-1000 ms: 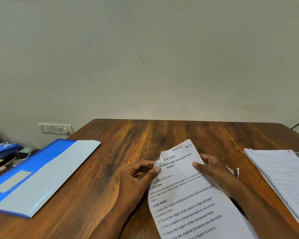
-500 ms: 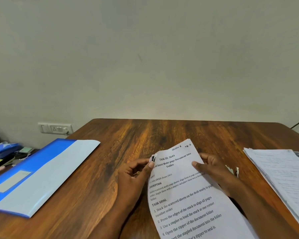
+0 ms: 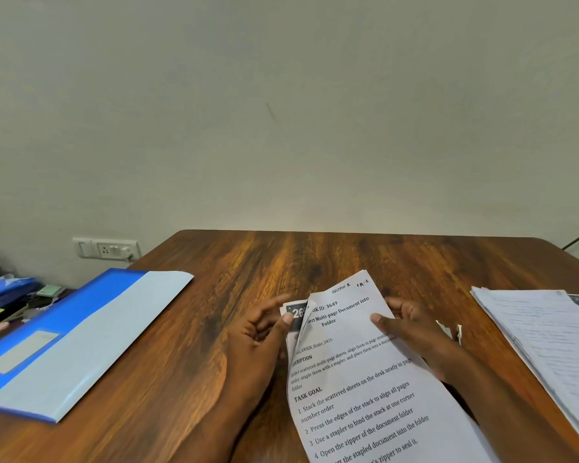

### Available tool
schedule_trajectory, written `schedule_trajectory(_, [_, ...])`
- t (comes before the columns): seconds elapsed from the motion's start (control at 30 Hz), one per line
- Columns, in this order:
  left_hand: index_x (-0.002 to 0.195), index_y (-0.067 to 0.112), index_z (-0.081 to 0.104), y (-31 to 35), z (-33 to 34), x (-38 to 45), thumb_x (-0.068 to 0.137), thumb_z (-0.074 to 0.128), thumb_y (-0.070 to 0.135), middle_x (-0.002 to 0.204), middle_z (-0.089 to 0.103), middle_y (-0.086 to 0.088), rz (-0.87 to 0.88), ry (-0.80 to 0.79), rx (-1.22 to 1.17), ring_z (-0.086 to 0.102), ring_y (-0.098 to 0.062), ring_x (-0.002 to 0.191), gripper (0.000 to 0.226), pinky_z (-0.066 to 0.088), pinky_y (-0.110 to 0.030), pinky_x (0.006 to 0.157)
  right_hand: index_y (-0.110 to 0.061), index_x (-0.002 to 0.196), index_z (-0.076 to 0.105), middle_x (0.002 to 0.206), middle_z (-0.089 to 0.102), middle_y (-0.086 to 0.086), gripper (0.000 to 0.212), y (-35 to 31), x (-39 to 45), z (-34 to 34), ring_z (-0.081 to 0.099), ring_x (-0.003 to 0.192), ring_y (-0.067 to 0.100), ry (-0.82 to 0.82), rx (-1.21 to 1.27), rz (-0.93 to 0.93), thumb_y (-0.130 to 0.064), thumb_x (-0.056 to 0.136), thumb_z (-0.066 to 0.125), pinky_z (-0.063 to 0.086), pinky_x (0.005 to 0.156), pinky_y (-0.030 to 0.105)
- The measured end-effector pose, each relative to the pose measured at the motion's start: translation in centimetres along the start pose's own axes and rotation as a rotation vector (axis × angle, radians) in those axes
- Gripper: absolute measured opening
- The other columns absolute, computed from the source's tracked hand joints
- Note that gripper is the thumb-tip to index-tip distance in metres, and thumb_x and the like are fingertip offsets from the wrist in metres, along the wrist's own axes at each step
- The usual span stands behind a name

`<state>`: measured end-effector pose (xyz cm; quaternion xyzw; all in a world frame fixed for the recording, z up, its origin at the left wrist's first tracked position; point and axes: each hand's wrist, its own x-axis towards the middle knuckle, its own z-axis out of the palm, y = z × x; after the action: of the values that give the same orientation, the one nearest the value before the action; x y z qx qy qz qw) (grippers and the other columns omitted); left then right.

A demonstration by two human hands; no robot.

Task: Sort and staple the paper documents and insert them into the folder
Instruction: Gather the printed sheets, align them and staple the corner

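A small set of printed sheets (image 3: 358, 369) is held up over the near middle of the wooden table (image 3: 315, 259). My left hand (image 3: 258, 335) pinches the top left corner of a lower sheet with a dark printed header (image 3: 296, 314), pulled out to the left from under the top page. My right hand (image 3: 405, 325) grips the right edge of the set, thumb on the front. A blue and grey zip folder (image 3: 74, 335) lies flat at the left. A second stack of papers (image 3: 549, 349) lies at the right.
Small torn paper scraps (image 3: 450, 330) lie just right of my right hand. A wall socket (image 3: 106, 248) sits behind the table's left corner. Clutter lies on a low surface (image 3: 7, 295) at the far left, beyond the folder.
My left thumb and finger have drawn the top left corner of an underlying sheet out to the left, exposing its dark header. My right hand has stayed in place.
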<state>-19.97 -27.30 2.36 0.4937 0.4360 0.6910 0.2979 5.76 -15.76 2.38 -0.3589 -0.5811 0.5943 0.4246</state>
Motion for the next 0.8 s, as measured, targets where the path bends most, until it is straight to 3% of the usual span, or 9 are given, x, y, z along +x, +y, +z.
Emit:
schedule_trajectory(0.07, [0.131, 0.020, 0.063, 0.2, 0.0, -0.1, 0.099, 0.066, 0.010, 0.105, 0.081, -0.010, -0.021, -0.013, -0.043, 0.077, -0.035, 0.085, 0.033, 0.059, -0.049, 0.062, -0.003, 0.123, 0.070, 0.111, 0.078, 0.018, 0.027, 0.0, 0.0, 0.0, 0.077, 0.096, 0.033, 0.001, -0.003, 0.002, -0.004, 0.096, 0.067, 0.063, 0.073, 0.032])
schedule_trajectory(0.13, [0.123, 0.018, 0.065, 0.1, -0.1, 0.0, 0.100, 0.064, 0.007, 0.100, 0.081, -0.011, 0.008, 0.013, -0.031, 0.078, -0.031, 0.082, 0.026, 0.057, -0.039, 0.055, -0.003, 0.122, 0.070, 0.111, 0.078, 0.019, 0.027, 0.0, 0.0, 0.0, 0.077, 0.096, 0.034, 0.002, 0.000, 0.003, -0.003, 0.095, 0.067, 0.063, 0.073, 0.033])
schedule_trajectory(0.2, [0.111, 0.017, 0.074, -0.3, -0.1, 0.2, 0.100, 0.064, 0.004, 0.099, 0.080, -0.009, 0.030, 0.043, 0.010, 0.077, -0.027, 0.084, 0.020, 0.053, -0.029, 0.057, -0.002, 0.123, 0.069, 0.112, 0.077, 0.020, 0.028, 0.0, 0.0, 0.0, 0.077, 0.097, 0.035, 0.003, -0.003, 0.003, -0.004, 0.095, 0.067, 0.063, 0.074, 0.034])
schedule_trajectory(0.3, [0.103, 0.018, 0.082, -1.0, -0.1, 0.4, 0.100, 0.063, 0.000, 0.102, 0.081, -0.005, 0.022, 0.094, 0.044, 0.075, -0.024, 0.086, 0.027, 0.053, -0.029, 0.064, -0.002, 0.123, 0.070, 0.113, 0.077, 0.020, 0.028, 0.0, 0.1, 0.0, 0.077, 0.098, 0.035, -0.002, -0.008, 0.000, -0.004, 0.095, 0.068, 0.063, 0.075, 0.034])
schedule_trajectory(0.63, [0.112, 0.011, 0.078, -0.7, -0.3, 0.5, 0.095, 0.072, 0.002, 0.098, 0.082, -0.007, 0.021, 0.159, -0.025, 0.080, -0.026, 0.093, 0.020, 0.063, -0.032, 0.070, -0.003, 0.124, 0.070, 0.112, 0.078, 0.017, 0.028, 0.1, 0.1, -0.1, 0.077, 0.100, 0.033, -0.011, -0.030, -0.011, -0.004, 0.096, 0.067, 0.063, 0.078, 0.033])
schedule_trajectory(0.8, [0.116, 0.013, 0.077, -0.8, -0.4, 0.6, 0.094, 0.074, 0.007, 0.098, 0.082, -0.008, -0.031, 0.178, -0.045, 0.079, -0.029, 0.094, 0.024, 0.062, -0.042, 0.079, -0.004, 0.124, 0.070, 0.112, 0.078, 0.017, 0.028, 0.0, 0.1, -0.1, 0.076, 0.101, 0.035, -0.011, -0.019, -0.006, -0.004, 0.096, 0.066, 0.064, 0.079, 0.035])
